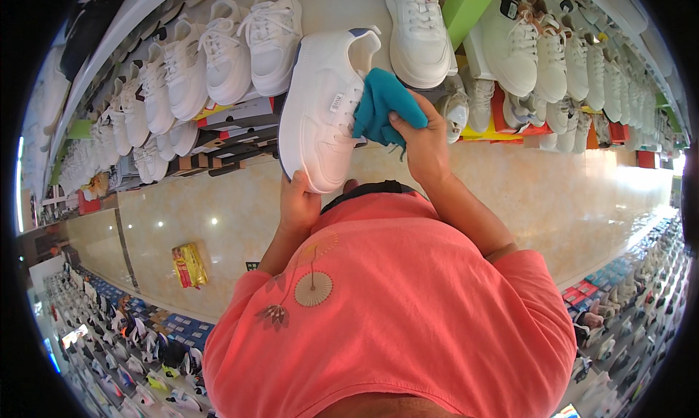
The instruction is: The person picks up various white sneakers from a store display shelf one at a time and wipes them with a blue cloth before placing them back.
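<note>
A white sneaker (322,112) with a dark blue sole edge and heel patch is held up in front of me, its toe towards my body. My left hand (300,202) grips it at the toe end, thumb on the upper. In my right hand (426,139) is a bunched teal cloth (387,106), which lies against the laces and tongue side of the sneaker. Part of the laces is hidden under the cloth. Another white sneaker (418,35) stands on the shelf just beyond my right hand.
Rows of white shoes line the shelf to the left (221,57) and right (510,46), split by a green divider (469,5). Shoe boxes (240,117) are stacked underneath. A yellow and red package (189,265) lies on the tiled floor (147,227). More shoe racks stand behind me.
</note>
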Available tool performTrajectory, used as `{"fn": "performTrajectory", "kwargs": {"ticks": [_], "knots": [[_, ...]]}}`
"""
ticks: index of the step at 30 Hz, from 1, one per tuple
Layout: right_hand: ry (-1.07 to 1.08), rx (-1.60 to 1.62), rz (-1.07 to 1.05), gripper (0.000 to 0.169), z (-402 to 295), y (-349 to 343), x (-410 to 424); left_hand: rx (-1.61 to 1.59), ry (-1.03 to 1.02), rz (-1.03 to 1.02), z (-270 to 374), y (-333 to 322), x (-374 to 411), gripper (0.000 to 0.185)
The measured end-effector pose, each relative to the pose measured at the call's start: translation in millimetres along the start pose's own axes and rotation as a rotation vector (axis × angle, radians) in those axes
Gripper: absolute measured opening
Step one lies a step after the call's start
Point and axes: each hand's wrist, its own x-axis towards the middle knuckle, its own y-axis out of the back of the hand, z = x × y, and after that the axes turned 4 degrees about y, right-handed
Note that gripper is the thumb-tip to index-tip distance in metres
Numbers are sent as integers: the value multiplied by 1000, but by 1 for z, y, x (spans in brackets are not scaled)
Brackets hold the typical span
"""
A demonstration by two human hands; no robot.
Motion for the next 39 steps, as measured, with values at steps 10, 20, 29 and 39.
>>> {"fn": "performTrajectory", "kwargs": {"ticks": [10, 20, 29, 39], "knots": [[480, -407, -76, 34, -6, 8, 2, -130, 127, 205, 13, -2, 6, 73], [1124, -920, -663, 29, -44, -26, -7, 447, 52, 131, 32, -5, -8, 78], [792, -892, -393, 34, -74, -5, 40, 466, 17, -43, 39, 24, -16, 78], [14, -123, -293, 34, -69, 28, 57, -7, 36, -39, 22, 48, -9, 93]]}}
